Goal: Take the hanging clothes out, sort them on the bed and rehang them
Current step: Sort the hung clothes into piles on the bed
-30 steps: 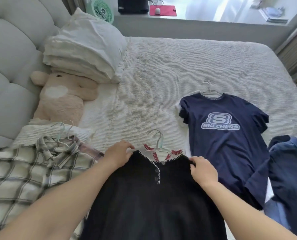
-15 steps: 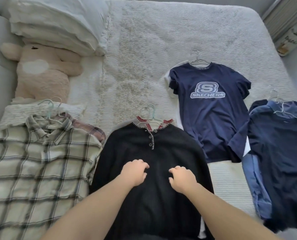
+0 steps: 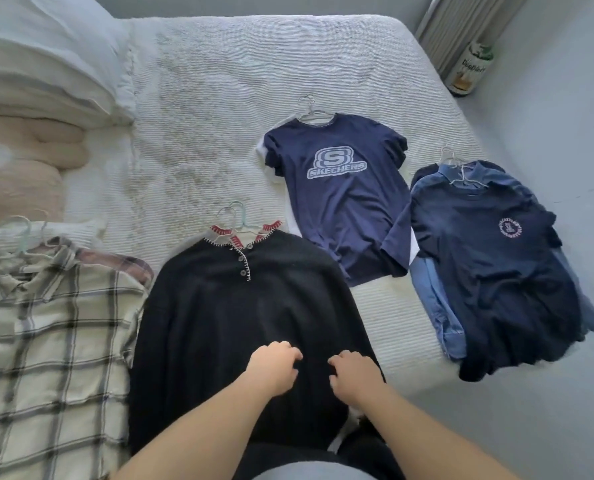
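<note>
A black sweater (image 3: 240, 317) with a buttoned, stitched collar lies flat on the white bed (image 3: 198, 109), on a pale hanger (image 3: 240, 223). Over its lower part are my left hand (image 3: 274, 365) and my right hand (image 3: 352, 374), close together, fingers loosely curled and holding nothing. Left of the sweater lies a cream plaid shirt (image 3: 46, 341) on a hanger. To the right a navy logo T-shirt (image 3: 340, 188) lies on a wire hanger. Further right is a pile of dark blue tops (image 3: 496, 258) on hangers, reaching the bed's edge.
Stacked white pillows (image 3: 46, 64) and a beige plush toy (image 3: 22, 168) fill the bed's upper left. A printed cylindrical container (image 3: 470, 69) stands on the floor by a curtain at the upper right. Grey floor runs along the bed's right side.
Both hands came back from the sweater's shoulders to its lower part and drew close together. The view tilted down and right, bringing the pile of blue tops fully into sight.
</note>
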